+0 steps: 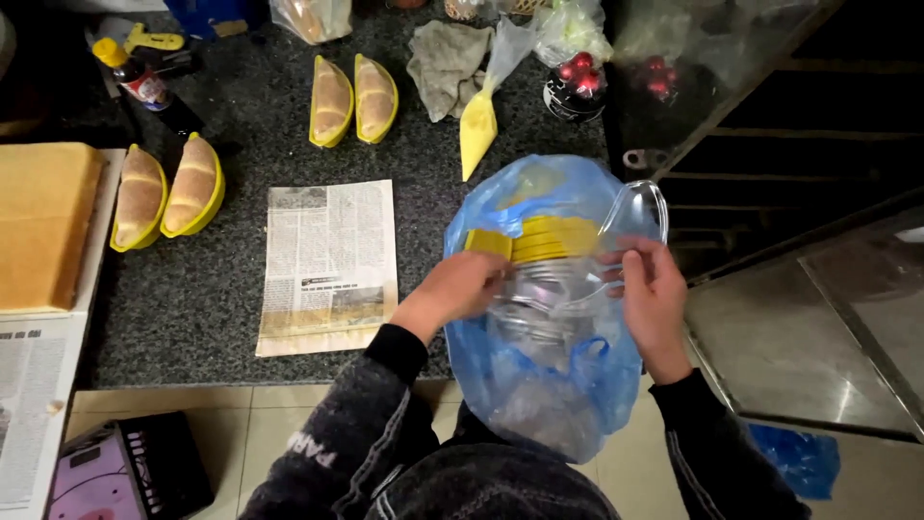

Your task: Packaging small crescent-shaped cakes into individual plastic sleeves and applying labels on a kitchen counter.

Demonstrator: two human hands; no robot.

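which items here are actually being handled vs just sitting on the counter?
In hand:
- left hand inside the blue plastic bag
- right hand on the clear containers
- yellow trays stacked in the bag

Lying about:
- four filled buns
- newspaper sheet
- piping bag
- grey cloth
- sauce bottle
- sponge cake slab

Trays (544,241) sit in the bag (549,385), right of the newspaper (329,265) on the counter (192,308)

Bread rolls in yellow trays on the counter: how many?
4. Two side by side at the counter's left, two side by side further back, centre. More may be hidden inside the blue bag.
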